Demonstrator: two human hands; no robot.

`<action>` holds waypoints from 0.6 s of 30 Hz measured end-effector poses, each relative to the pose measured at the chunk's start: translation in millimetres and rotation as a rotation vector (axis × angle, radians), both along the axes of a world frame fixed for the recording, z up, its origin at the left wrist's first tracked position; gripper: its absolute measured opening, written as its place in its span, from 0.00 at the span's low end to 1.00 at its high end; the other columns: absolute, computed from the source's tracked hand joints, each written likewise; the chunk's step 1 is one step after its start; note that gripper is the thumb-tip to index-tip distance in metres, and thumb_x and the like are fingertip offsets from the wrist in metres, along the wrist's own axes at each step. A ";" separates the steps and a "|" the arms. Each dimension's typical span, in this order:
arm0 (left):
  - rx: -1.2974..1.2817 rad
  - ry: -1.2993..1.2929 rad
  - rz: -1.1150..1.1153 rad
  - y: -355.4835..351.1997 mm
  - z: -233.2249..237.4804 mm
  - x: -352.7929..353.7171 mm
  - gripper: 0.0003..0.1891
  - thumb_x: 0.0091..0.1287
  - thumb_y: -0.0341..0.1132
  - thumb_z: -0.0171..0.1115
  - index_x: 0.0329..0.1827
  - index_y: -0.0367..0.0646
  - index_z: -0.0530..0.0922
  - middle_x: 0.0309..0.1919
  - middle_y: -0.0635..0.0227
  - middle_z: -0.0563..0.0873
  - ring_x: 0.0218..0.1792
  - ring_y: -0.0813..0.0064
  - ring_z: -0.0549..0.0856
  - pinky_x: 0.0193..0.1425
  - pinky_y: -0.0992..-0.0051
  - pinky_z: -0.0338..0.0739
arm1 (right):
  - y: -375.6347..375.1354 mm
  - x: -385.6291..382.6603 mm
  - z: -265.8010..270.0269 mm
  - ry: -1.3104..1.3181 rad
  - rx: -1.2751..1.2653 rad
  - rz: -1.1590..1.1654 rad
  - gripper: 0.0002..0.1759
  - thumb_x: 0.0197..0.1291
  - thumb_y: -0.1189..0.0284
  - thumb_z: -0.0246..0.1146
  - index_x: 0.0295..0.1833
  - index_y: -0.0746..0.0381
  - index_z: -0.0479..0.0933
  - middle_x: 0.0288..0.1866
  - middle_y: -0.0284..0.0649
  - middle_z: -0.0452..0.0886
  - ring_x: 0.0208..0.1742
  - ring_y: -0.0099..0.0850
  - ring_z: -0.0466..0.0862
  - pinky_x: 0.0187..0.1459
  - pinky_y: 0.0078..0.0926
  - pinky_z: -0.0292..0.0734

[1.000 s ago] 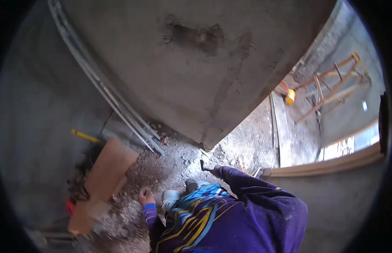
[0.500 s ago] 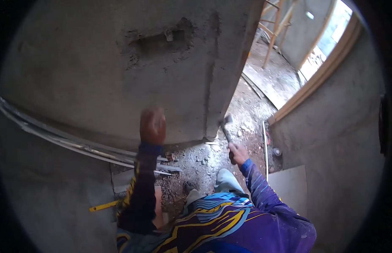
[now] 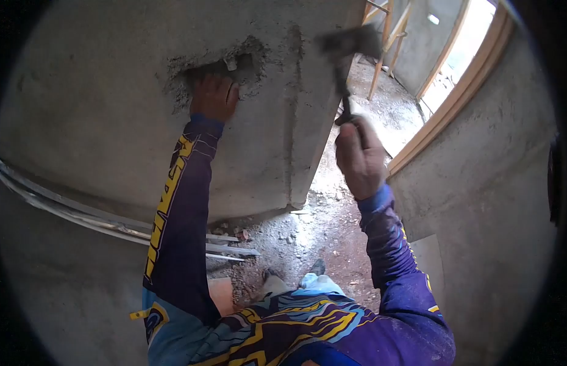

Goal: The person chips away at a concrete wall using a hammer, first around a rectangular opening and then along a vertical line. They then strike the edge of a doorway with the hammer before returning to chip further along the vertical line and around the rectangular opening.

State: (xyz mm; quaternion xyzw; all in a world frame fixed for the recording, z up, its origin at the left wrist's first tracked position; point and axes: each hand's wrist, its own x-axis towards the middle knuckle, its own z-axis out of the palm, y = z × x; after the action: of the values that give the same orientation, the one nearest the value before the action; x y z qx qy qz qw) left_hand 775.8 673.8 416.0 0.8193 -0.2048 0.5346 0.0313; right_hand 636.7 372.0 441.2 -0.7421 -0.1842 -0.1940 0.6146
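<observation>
A rough rectangular recess (image 3: 250, 61) is cut into the grey plastered wall (image 3: 113, 122), with a small pale stub (image 3: 230, 63) at its upper edge. My left hand (image 3: 214, 97) rests at the recess's lower edge, its fingers laid side by side and the thumb apart. The fingertips reach into the shadowed hollow, where they are partly hidden. Raised to the right of the wall's corner, my right hand (image 3: 361, 155) is closed around the handle of a hammer (image 3: 350, 43). The hammer's dark, broad head is blurred and stands level with the recess, apart from the wall.
Long pale strips (image 3: 76, 210) lean along the wall at the left. Rubble (image 3: 295, 235) covers the ground by my feet. A wooden door frame (image 3: 460, 85) and wooden scaffold legs (image 3: 381, 67) stand beyond the corner. A yellow tool (image 3: 139, 315) shows beside my left sleeve.
My left hand has risen from low in front of the wall to the recess. My right hand has lifted the hammer from near the ground to recess height.
</observation>
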 end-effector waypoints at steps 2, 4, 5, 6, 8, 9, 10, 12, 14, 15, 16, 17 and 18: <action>0.048 -0.075 0.028 0.6 -2.7 -1.0 0.08 0.59 0.36 0.61 0.35 0.41 0.76 0.30 0.59 0.79 0.36 0.57 0.78 0.39 0.58 0.71 | 6.5 -4.9 38.5 -0.117 0.202 0.144 0.19 0.71 0.57 0.52 0.47 0.65 0.70 0.23 0.29 0.69 0.20 0.16 0.67 0.21 0.17 0.61; 0.038 -0.051 0.045 -0.3 -2.1 -2.1 0.08 0.58 0.35 0.61 0.33 0.41 0.75 0.29 0.60 0.78 0.36 0.58 0.78 0.38 0.58 0.70 | 13.4 3.1 50.4 -0.271 0.305 0.216 0.17 0.73 0.59 0.49 0.46 0.64 0.67 0.21 0.29 0.65 0.18 0.16 0.64 0.19 0.16 0.59; 0.041 -0.030 0.054 -0.4 -2.9 -2.3 0.07 0.58 0.35 0.61 0.32 0.41 0.75 0.28 0.61 0.78 0.35 0.58 0.78 0.37 0.58 0.70 | 17.4 7.4 53.2 -0.334 0.345 0.243 0.15 0.74 0.61 0.47 0.45 0.64 0.65 0.20 0.30 0.63 0.17 0.18 0.62 0.18 0.17 0.57; 0.037 -0.034 0.048 0.6 -3.5 -1.6 0.07 0.58 0.35 0.61 0.32 0.41 0.75 0.28 0.61 0.78 0.35 0.58 0.78 0.37 0.58 0.70 | 17.3 14.0 48.8 -0.340 0.345 0.246 0.14 0.73 0.61 0.48 0.44 0.62 0.65 0.21 0.32 0.64 0.18 0.19 0.62 0.19 0.18 0.58; 0.029 0.058 0.093 4.5 -5.7 -0.3 0.11 0.59 0.38 0.63 0.39 0.41 0.80 0.34 0.56 0.83 0.40 0.53 0.82 0.44 0.52 0.77 | 27.4 38.3 17.0 -0.345 0.260 0.080 0.13 0.73 0.62 0.48 0.44 0.62 0.65 0.21 0.33 0.66 0.18 0.19 0.63 0.19 0.19 0.58; 0.027 0.055 0.083 6.6 -6.3 2.2 0.11 0.59 0.38 0.63 0.39 0.41 0.80 0.34 0.56 0.83 0.40 0.53 0.82 0.44 0.52 0.77 | 32.4 51.5 -1.8 -0.336 0.182 -0.083 0.13 0.72 0.63 0.49 0.44 0.63 0.65 0.22 0.35 0.68 0.18 0.20 0.64 0.19 0.20 0.58; 0.018 0.020 0.089 7.6 -8.2 3.7 0.10 0.59 0.38 0.63 0.38 0.42 0.80 0.36 0.55 0.83 0.41 0.52 0.82 0.46 0.52 0.77 | 35.5 68.2 -19.8 -0.415 -0.128 -0.238 0.12 0.71 0.64 0.50 0.44 0.63 0.66 0.23 0.36 0.70 0.19 0.21 0.67 0.19 0.21 0.60; 0.017 -0.010 0.072 7.7 -7.2 3.8 0.10 0.58 0.38 0.63 0.38 0.42 0.80 0.37 0.55 0.84 0.43 0.52 0.83 0.47 0.52 0.77 | 38.4 71.4 -28.9 -0.473 -0.442 -0.413 0.12 0.70 0.64 0.51 0.44 0.64 0.68 0.23 0.37 0.72 0.19 0.21 0.69 0.20 0.22 0.62; 0.022 -0.044 0.087 8.0 -3.4 4.2 0.08 0.56 0.36 0.62 0.31 0.41 0.76 0.29 0.61 0.78 0.36 0.58 0.78 0.38 0.59 0.71 | 36.8 59.0 -31.6 0.144 -0.406 -0.272 0.13 0.69 0.63 0.53 0.44 0.63 0.71 0.17 0.35 0.71 0.18 0.26 0.75 0.21 0.30 0.68; 0.008 -0.063 0.087 4.7 1.2 8.7 0.08 0.56 0.36 0.62 0.31 0.41 0.76 0.29 0.61 0.78 0.36 0.58 0.78 0.38 0.59 0.71 | 35.8 53.0 -13.2 0.124 -0.416 -0.278 0.13 0.69 0.63 0.53 0.44 0.63 0.71 0.17 0.35 0.71 0.18 0.26 0.75 0.21 0.30 0.68; 0.005 -0.080 0.060 3.9 1.7 7.8 0.08 0.56 0.36 0.61 0.31 0.42 0.76 0.29 0.61 0.78 0.36 0.58 0.78 0.38 0.59 0.71 | 39.5 34.1 17.8 0.162 -0.227 -0.250 0.13 0.69 0.63 0.54 0.43 0.63 0.72 0.18 0.35 0.71 0.17 0.25 0.74 0.19 0.27 0.67; 0.014 -0.081 0.019 2.9 -1.6 4.0 0.08 0.56 0.36 0.61 0.30 0.42 0.76 0.29 0.60 0.79 0.37 0.59 0.78 0.38 0.59 0.71 | 42.6 12.3 41.3 0.217 -0.027 -0.232 0.13 0.69 0.63 0.55 0.42 0.64 0.72 0.18 0.36 0.72 0.15 0.24 0.74 0.17 0.25 0.66; 0.021 -0.085 0.003 3.3 0.3 5.7 0.08 0.56 0.36 0.61 0.30 0.42 0.76 0.29 0.60 0.79 0.37 0.59 0.78 0.38 0.59 0.71 | 42.9 1.4 57.4 0.072 0.151 -0.184 0.14 0.69 0.63 0.55 0.42 0.64 0.71 0.17 0.35 0.71 0.13 0.23 0.71 0.15 0.20 0.64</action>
State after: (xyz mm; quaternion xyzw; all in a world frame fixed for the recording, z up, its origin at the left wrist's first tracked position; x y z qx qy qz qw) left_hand 781.5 677.1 416.4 0.7963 -0.2103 0.5670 0.0134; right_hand 638.1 414.9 498.6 -0.7140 -0.0780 -0.2359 0.6546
